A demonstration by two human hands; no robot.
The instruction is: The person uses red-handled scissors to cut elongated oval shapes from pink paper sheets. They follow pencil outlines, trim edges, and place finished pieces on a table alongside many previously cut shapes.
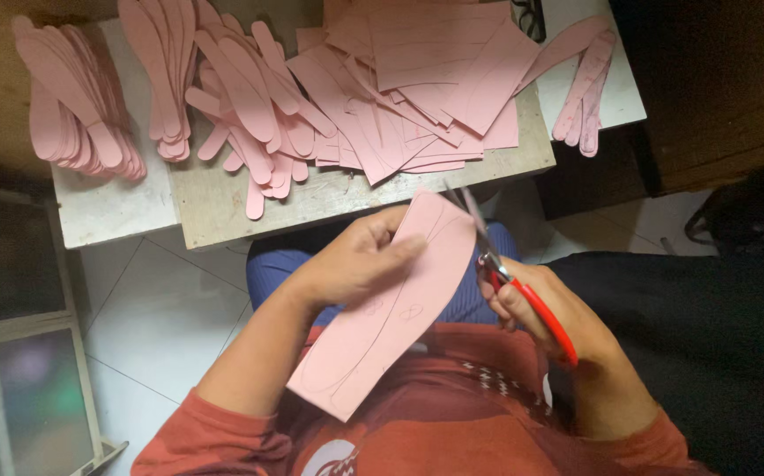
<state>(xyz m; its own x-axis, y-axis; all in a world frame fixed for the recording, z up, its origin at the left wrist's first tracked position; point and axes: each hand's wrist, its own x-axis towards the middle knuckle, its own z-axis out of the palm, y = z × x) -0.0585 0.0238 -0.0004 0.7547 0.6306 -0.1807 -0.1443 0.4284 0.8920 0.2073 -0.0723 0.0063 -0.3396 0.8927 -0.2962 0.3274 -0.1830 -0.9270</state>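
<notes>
Beyond both hands sits the low table [223,207], and it is loaded: a fan of uncut pink sheets [417,79] straight ahead of the fingers, and heaps of cut pink shapes [170,79] off past the left hand's side, with a smaller bunch [586,84] past the right. Closer in, over the lap, the pink sheet [391,308] being worked slants from the near left up toward the table, a long curved outline pencilled along it. The left hand [355,264] grips its upper end, thumb underneath and fingers pressed flat on top, a firm pinch that keeps the sheet taut and off the knees. The right hand [540,313] is wrapped closed round the red handles of the scissors [510,278], the blades biting into the sheet's far edge just beside the left fingertips. For a clean cut here, it looks best to keep the blades steady and let the left hand turn the sheet into them, following the drawn curve with long strokes instead of snips. The risk, I'd judge, is those left fingertips sitting so near the blades; sliding the grip back along the sheet would give room.
</notes>
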